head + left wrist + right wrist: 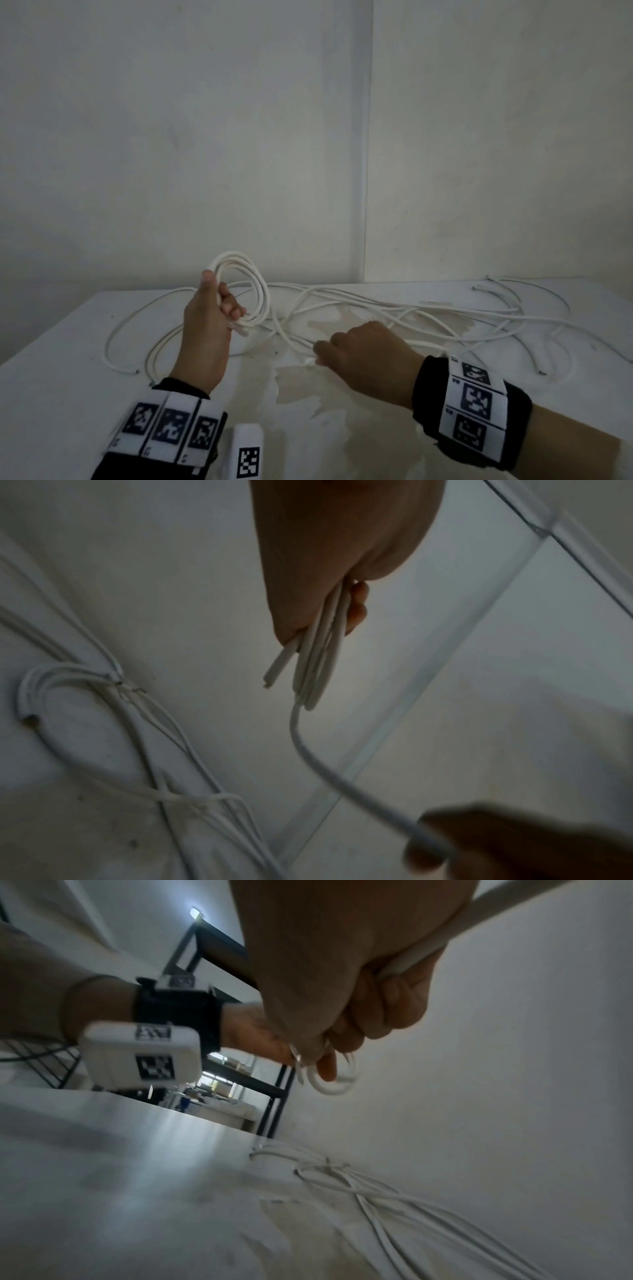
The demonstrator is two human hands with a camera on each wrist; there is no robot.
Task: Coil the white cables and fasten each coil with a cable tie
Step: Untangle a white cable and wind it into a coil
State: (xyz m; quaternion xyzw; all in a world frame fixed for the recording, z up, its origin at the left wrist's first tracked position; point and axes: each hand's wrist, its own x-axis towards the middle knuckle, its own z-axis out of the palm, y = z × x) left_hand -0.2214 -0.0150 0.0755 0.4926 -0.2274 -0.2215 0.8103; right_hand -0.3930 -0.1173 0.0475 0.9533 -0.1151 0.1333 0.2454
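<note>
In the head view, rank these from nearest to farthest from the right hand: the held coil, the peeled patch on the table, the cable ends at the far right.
1. Peeled patch, under the right hand.
2. Coil, leftward, in the left hand.
3. Cable ends, far right, by the wall.

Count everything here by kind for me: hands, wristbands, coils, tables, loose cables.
Hands: 2, left hand, right hand.
Marker wristbands: 2, left wristband, right wristband.
Cable coil: 1, in the left grip.
Table: 1.
Loose white cables: tangled, uncountable.
Total: 6, plus the tangle.
</note>
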